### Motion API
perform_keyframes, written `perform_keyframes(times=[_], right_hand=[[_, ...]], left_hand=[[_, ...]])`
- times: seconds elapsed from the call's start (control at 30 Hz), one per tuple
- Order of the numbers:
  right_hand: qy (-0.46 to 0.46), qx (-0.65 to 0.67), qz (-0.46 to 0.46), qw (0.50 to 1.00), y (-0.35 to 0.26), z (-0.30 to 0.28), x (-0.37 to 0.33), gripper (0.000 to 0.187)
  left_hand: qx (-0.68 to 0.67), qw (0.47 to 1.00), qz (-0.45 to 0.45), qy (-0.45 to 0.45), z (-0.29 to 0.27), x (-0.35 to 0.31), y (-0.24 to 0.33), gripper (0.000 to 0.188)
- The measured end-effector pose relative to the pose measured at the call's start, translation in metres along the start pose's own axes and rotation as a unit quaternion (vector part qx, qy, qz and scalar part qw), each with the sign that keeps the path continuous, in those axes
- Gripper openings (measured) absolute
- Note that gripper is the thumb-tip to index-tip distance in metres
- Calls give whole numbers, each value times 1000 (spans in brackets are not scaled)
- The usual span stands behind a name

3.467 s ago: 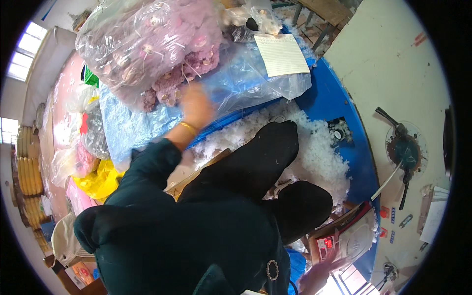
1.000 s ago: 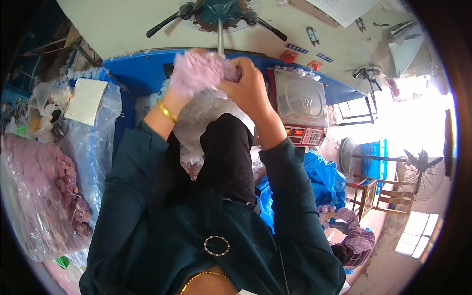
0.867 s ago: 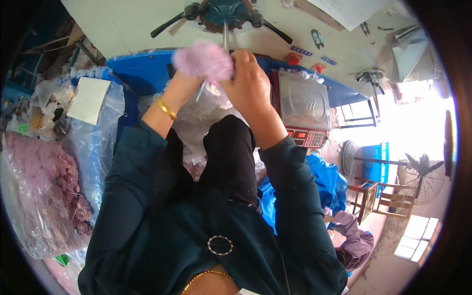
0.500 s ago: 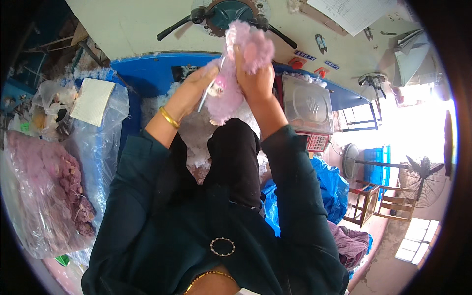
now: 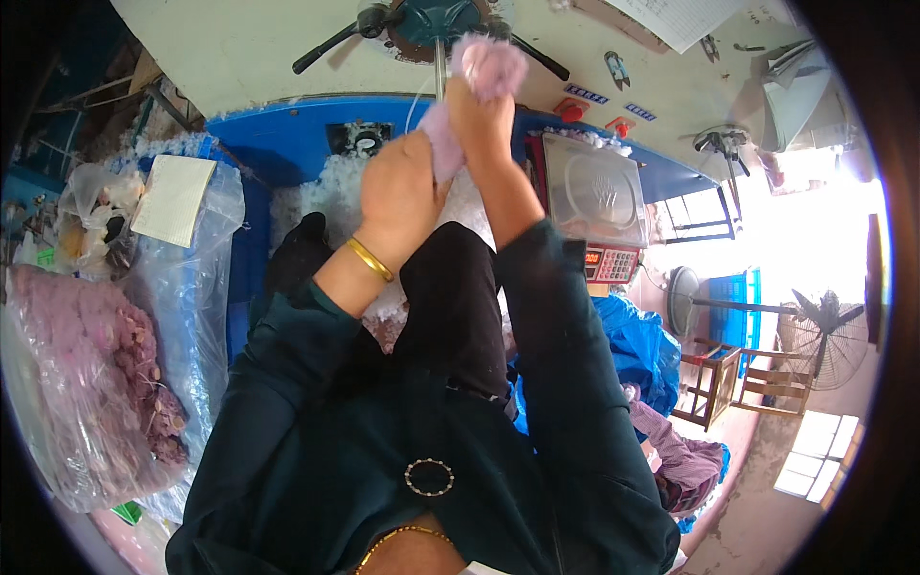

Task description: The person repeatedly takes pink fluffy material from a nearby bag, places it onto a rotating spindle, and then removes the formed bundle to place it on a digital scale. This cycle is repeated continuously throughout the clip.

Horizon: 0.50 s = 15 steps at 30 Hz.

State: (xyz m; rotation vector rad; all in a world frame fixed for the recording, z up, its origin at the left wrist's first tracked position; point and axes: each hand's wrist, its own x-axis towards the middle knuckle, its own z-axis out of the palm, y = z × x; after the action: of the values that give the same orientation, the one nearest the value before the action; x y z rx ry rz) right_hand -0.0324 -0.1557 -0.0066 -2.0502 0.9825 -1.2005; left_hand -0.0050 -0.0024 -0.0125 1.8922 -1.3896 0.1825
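Both of my hands are closed on a fluffy pale-purple plush toy [image 5: 494,67] in front of the machine. My left hand [image 5: 398,192], with a gold bangle at the wrist, wraps round its lower part; the fingers are mostly hidden behind the plush. My right hand [image 5: 482,125] grips it higher up, and the fuzzy upper end sticks out above the fist. A thin metal tube [image 5: 440,67] runs from the dark green machine fitting [image 5: 436,19] down to the plush beside my right hand. Whether the tube is inside the plush, I cannot tell.
Dark lever handles [image 5: 331,46] flank the fitting. Red knobs [image 5: 572,110] and a digital scale [image 5: 596,192] are at right. White fluff [image 5: 335,192] lies beneath my hands. A clear bag of purple plush pieces [image 5: 77,355] is at left. A fan [image 5: 822,335] stands far right.
The plush has been brought up to the metal tube, which now shows above it. My left hand has turned and closed round its lower part, hiding the face detail seen earlier.
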Motion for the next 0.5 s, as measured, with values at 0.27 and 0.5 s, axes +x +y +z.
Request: perform_keyframes(times=[0.27, 0.5], right_hand=[[-47, -72, 107, 991, -41, -15, -11, 38], [-177, 194, 126, 956, -42, -59, -54, 46]], left_hand=[[-110, 990, -42, 75, -14, -12, 7, 42], [-347, 931, -115, 2, -24, -28, -12, 32]])
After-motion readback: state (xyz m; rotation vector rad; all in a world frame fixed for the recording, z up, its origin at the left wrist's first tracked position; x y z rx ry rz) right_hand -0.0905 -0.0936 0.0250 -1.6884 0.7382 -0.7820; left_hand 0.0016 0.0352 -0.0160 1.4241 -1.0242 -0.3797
